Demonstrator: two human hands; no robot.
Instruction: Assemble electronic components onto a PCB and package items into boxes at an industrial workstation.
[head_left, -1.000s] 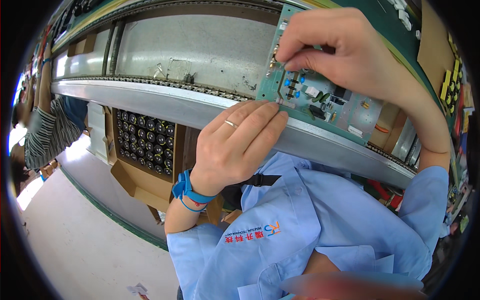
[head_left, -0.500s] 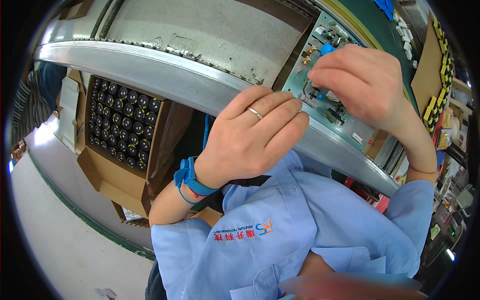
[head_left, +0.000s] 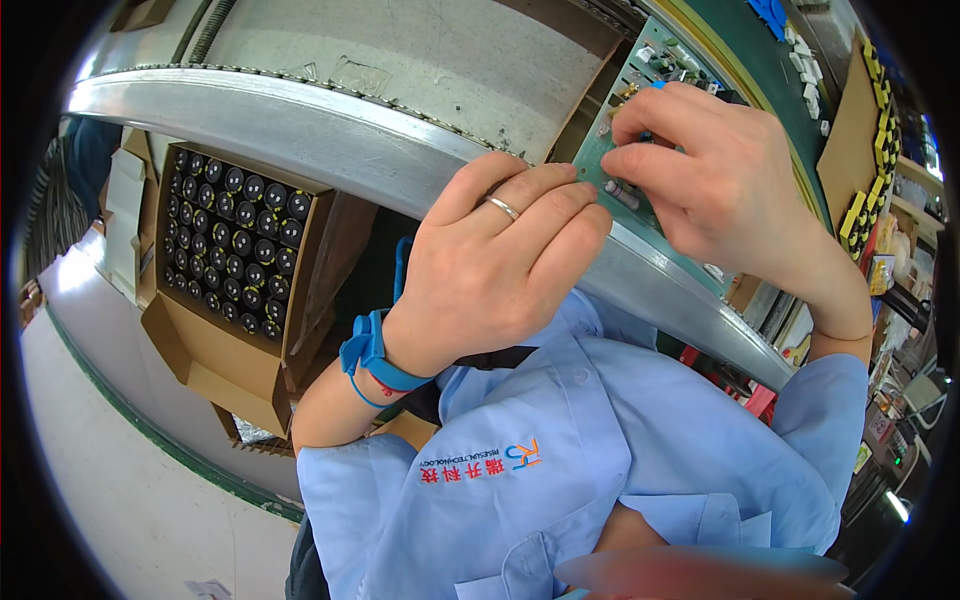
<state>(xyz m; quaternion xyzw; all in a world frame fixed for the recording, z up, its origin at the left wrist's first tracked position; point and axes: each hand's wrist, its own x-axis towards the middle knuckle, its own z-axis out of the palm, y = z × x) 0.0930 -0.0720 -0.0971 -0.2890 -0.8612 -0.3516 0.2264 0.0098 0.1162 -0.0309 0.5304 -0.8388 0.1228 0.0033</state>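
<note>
A green circuit board (head_left: 592,152) lies across the metal rail, bearing small components. Over it is my right hand (head_left: 715,185), thumb and forefinger apart, nothing visible between their tips. Its other fingers curl under, out of sight. A grey cylindrical component (head_left: 622,194) stands on the board just below that thumb. My left hand (head_left: 505,262) hovers back-up by the board's left edge, a ring on one finger and a blue wrist strap (head_left: 372,352) at the wrist. Its fingers are bent and pressed together; the thumb and anything beneath them are hidden.
A curved metal rail (head_left: 300,105) with a chain along its edge runs in front of me. To the left, an open cardboard box (head_left: 215,385) holds rows of black cylindrical parts (head_left: 240,240). Yellow-and-black parts (head_left: 855,215) line cardboard at right; white pieces (head_left: 808,75) lie on a green surface.
My right thumb and forefinger have spread apart, and the hand has shifted slightly left over the board, covering most of a blue component. My left hand stays nearly in place. The view has shifted slightly.
</note>
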